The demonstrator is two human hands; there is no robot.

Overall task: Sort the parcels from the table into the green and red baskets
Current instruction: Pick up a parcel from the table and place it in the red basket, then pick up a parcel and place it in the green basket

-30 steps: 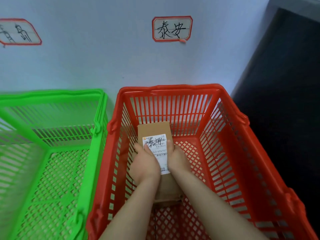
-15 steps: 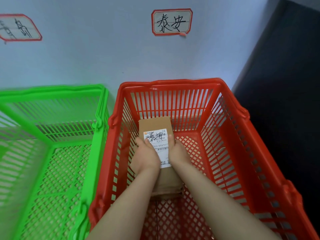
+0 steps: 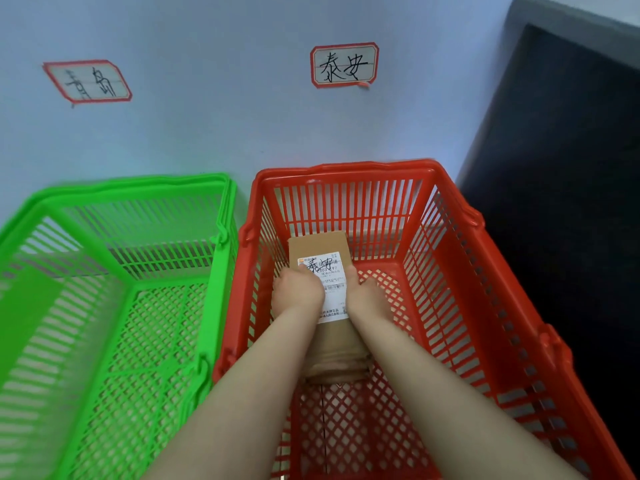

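A brown cardboard parcel (image 3: 318,247) with a white shipping label lies lengthwise inside the red basket (image 3: 450,258), low near its mesh floor. My left hand (image 3: 296,294) grips the parcel's left side with the thumb on the label. My right hand (image 3: 367,294) grips its right side, fingers wrapped down the edge. Both forearms reach down into the red basket. The green basket (image 3: 221,237) stands beside it on the left with nothing visible inside.
A pale blue wall rises behind both baskets. A handwritten paper sign (image 3: 344,65) with a red border hangs above the red basket, another sign (image 3: 88,81) above the green one. A dark panel (image 3: 561,188) stands to the right of the red basket.
Both hands have lowered the parcel a little deeper into the red basket. The view has shifted so the left sign shows more fully.
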